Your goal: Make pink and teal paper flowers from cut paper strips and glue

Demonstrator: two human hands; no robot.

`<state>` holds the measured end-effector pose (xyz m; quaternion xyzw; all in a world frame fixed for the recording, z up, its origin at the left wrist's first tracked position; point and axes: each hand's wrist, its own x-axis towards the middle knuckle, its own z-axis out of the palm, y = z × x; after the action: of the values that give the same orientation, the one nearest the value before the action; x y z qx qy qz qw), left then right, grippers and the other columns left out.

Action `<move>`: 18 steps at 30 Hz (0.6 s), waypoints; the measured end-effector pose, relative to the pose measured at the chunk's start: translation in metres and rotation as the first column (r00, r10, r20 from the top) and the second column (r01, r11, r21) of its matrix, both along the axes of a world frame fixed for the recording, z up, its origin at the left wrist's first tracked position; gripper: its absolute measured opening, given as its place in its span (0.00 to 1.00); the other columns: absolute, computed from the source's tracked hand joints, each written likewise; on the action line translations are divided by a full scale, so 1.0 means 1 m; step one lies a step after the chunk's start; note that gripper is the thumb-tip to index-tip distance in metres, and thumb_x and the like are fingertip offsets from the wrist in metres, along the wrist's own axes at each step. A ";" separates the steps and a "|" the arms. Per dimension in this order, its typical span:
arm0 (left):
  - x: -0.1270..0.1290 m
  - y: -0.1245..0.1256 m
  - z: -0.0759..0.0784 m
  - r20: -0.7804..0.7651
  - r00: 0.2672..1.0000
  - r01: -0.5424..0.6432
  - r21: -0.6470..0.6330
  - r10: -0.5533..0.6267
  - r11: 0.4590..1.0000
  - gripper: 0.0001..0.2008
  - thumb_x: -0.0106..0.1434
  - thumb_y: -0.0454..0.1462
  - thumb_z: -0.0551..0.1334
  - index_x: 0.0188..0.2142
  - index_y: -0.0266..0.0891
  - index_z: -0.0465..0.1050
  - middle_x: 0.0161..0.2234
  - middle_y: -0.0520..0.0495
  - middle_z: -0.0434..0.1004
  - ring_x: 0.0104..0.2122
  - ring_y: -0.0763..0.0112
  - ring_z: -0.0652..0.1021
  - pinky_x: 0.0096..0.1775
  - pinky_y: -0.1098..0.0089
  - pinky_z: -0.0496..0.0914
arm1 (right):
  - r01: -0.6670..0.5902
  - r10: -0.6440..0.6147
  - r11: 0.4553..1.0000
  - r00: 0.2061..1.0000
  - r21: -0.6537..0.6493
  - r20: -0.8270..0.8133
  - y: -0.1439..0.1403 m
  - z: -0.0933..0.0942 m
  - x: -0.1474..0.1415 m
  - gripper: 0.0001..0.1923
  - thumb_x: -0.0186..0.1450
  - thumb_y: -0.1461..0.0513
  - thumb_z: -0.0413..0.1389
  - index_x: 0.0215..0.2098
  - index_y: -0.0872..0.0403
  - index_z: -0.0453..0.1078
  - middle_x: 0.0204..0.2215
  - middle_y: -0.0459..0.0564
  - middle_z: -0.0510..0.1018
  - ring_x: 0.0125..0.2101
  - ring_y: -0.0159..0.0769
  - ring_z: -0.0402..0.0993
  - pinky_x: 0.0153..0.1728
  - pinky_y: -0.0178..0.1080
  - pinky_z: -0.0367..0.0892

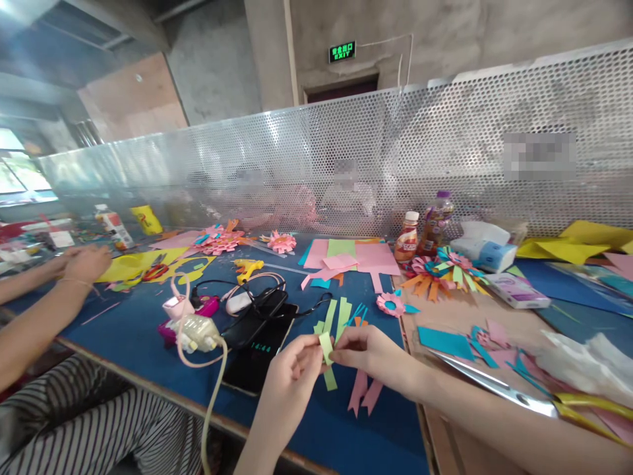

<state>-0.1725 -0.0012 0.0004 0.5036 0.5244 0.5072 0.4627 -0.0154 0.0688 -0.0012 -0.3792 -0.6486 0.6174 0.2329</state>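
Between my two hands is a light green paper strip [326, 348], folded or bent. My left hand [297, 364] pinches it from the left, and the fingertips of my right hand [372, 351] close on its right edge. More green paper strips [342, 319] lie on the blue table just beyond my fingers, with thin blue strips [360, 314] beside them. Pink strips with notched ends [364, 394] stick out below my right hand. A pink and blue paper flower [390, 304] lies past my right hand.
Large scissors [514, 394] lie under my right forearm. Phones [262, 356], cables and a power strip [195, 333] are at left, a yellow glue gun [248, 269] behind. Bottles [407, 237] stand before the perforated metal screen [297, 171]. Another person's hands [86, 264] work far left.
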 end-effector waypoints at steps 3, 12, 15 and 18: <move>0.001 0.001 0.000 0.011 1.000 -0.021 -0.014 0.021 1.000 0.19 0.59 0.43 0.59 0.46 0.36 0.71 0.43 0.42 0.76 0.43 0.60 0.76 0.43 0.66 0.72 | 0.016 -0.014 0.998 0.999 0.066 -0.038 0.002 -0.004 0.000 0.13 0.54 0.54 0.59 0.25 0.57 0.70 0.23 0.44 0.71 0.21 0.28 0.73 0.17 0.26 0.65; -0.002 0.004 -0.006 -0.046 0.999 0.008 0.003 -0.008 1.000 0.16 0.60 0.43 0.58 0.45 0.38 0.71 0.44 0.44 0.75 0.43 0.63 0.76 0.43 0.67 0.72 | -0.043 0.042 0.997 0.999 -0.056 -0.030 -0.001 -0.005 0.002 0.13 0.56 0.52 0.57 0.30 0.55 0.68 0.27 0.44 0.72 0.16 0.29 0.73 0.11 0.27 0.63; -0.002 0.004 -0.007 -0.056 0.998 0.004 0.010 -0.003 1.000 0.16 0.60 0.43 0.58 0.44 0.38 0.72 0.44 0.44 0.76 0.43 0.63 0.76 0.43 0.66 0.72 | -0.055 0.053 0.997 0.998 -0.054 -0.033 -0.001 -0.004 0.002 0.13 0.57 0.52 0.57 0.30 0.54 0.68 0.27 0.44 0.72 0.16 0.29 0.72 0.12 0.28 0.64; -0.002 0.004 -0.007 -0.064 0.998 -0.002 0.018 0.004 1.000 0.16 0.60 0.43 0.58 0.44 0.37 0.72 0.44 0.44 0.76 0.43 0.62 0.76 0.44 0.66 0.72 | -0.083 0.082 0.992 0.996 -0.099 -0.017 -0.001 -0.003 0.003 0.14 0.57 0.51 0.56 0.34 0.53 0.67 0.28 0.44 0.72 0.17 0.31 0.73 0.12 0.31 0.64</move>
<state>-0.1745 0.0026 -0.0061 0.5230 0.5352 0.4961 0.4403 -0.0128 0.0681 -0.0042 -0.3591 -0.6305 0.6607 0.1923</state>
